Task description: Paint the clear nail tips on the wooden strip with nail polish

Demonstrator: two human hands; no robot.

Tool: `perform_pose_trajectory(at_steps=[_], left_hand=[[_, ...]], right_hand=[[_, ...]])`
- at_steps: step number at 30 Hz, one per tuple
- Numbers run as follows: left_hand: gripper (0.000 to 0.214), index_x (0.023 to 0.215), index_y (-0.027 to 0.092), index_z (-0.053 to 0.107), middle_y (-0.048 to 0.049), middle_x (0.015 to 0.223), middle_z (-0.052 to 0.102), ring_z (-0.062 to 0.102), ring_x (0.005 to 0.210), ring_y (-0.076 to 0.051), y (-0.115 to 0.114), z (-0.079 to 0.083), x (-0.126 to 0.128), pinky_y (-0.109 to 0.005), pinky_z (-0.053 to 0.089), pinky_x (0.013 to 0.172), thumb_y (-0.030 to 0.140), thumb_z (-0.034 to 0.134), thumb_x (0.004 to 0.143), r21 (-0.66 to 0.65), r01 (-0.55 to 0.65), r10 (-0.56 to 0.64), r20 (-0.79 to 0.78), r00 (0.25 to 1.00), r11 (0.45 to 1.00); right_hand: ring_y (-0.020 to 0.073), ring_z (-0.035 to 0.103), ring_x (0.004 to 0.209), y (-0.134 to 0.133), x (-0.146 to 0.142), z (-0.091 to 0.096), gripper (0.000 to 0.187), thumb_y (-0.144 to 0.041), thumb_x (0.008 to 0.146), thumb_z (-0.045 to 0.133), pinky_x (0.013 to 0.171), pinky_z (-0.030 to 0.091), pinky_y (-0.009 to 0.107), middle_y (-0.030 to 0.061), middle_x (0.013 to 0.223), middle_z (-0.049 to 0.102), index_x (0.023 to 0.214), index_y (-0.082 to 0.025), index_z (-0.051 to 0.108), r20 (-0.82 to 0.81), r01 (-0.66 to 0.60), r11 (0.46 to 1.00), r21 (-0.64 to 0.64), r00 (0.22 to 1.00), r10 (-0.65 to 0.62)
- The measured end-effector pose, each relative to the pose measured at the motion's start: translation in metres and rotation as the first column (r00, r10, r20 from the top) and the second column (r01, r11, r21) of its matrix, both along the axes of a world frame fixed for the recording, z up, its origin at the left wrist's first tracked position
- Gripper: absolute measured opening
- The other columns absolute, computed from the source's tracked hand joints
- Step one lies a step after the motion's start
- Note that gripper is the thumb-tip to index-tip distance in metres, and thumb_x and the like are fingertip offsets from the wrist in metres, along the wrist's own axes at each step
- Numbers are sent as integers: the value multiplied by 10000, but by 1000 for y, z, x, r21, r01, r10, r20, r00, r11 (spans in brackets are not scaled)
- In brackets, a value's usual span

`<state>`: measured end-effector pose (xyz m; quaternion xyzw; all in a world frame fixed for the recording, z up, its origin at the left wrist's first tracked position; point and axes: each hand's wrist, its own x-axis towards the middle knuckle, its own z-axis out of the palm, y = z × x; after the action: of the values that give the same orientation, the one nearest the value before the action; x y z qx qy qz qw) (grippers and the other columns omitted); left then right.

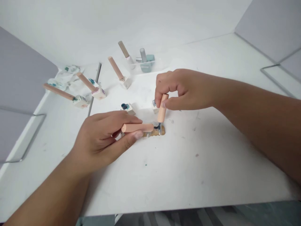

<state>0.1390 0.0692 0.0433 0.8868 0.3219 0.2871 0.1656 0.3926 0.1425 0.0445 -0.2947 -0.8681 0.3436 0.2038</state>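
Observation:
My left hand (105,135) pinches the peach handle of a nail polish brush (138,127), held level and pointing right. My right hand (181,89) grips another peach-capped nail polish brush (161,110), its dark tip angled down. Both brush tips meet over a clear, shiny piece at the right end of a small tan strip (154,133). The left part of the strip is hidden behind my left hand. Behind the hands stands an uncapped bottle (128,108) with a dark teal neck. Another white bottle (154,106) is partly covered by my right fingers.
Several capped polish bottles stand farther back, among them a peach-capped one (125,82) and one at the left (80,102). A clear tray (141,66) holds teal bottles. Stained tissues (63,78) lie at the back left. The white tabletop (211,163) has small paint specks.

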Motion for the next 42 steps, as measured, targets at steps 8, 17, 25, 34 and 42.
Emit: perform_pose_trajectory(at_steps=[8,17,25,34,42], left_hand=[[48,922,195,641,6,714,657,529,525,-77,2,1,1,-226,386,453,174,651,880,28,33,-31,-58,998,999],[45,921,215,661,21,715,663,535,515,-81,0,-1,1,-222,386,459,205,652,878,10,-25,25,-52,998,1000],[129,968,206,686,15,738,679,596,601,-98,-1,0,-8,-234,390,473,175,696,843,54,-112,107,78,991,992],[135,911,266,743,19,721,621,415,513,-78,18,-3,-35,-251,314,447,224,614,913,18,-318,303,254,919,948],[169,930,202,727,21,683,594,389,494,-75,24,-3,-41,-223,312,472,281,577,930,14,-469,467,62,882,883]], right_hand=[[78,433,597,2,2,3,123,-69,793,613,565,285,248,-13,693,573,797,-161,696,34,8,1000,24,999,-8],[76,444,604,-2,-1,4,136,-38,779,619,577,299,248,-13,695,572,776,-154,689,47,28,999,36,998,-30],[73,454,604,3,7,10,124,-81,813,590,594,323,249,-14,724,588,753,-157,668,-51,69,998,15,996,-68],[104,478,587,4,8,15,151,-122,773,537,531,333,260,-7,738,614,774,-198,668,-128,386,920,-70,911,-392],[122,467,630,-4,3,23,116,-167,776,551,542,362,280,15,917,659,802,-230,645,11,410,912,0,912,-410]])
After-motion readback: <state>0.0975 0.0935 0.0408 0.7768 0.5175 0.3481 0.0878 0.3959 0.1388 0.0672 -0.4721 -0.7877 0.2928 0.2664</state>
